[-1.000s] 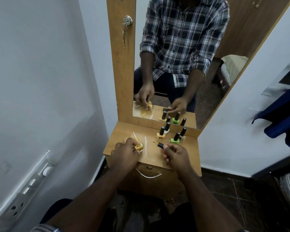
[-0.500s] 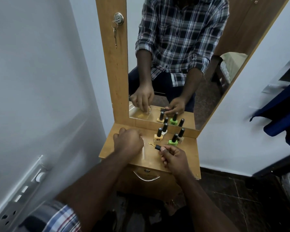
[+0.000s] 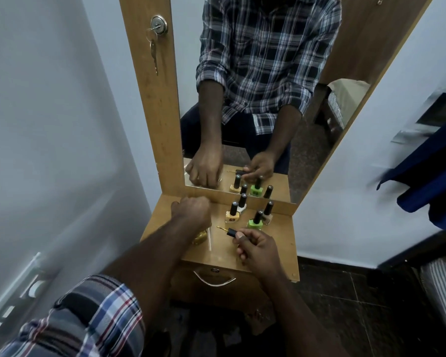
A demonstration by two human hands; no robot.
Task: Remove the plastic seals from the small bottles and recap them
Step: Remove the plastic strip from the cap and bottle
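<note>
I am looking down at a small light-brown wooden dressing table (image 3: 281, 256) with a curved metal drawer handle (image 3: 214, 281). Rising at twelve o'clock is a tall wood-framed mirror (image 3: 317, 155), a silver lock with hanging keys (image 3: 159, 25) sitting on its left post. Pale bluish-white walls (image 3: 49, 124) are closing in at nine and three o'clock. Dark speckled floor tiles (image 3: 366, 305) are lying at five o'clock, and a dark blue cloth (image 3: 428, 186) is hanging at three.

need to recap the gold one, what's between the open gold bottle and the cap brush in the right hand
In the head view, only a clear plastic strip on bare tabletop lies between the gold bottle and the cap brush the right hand pinches.
</note>
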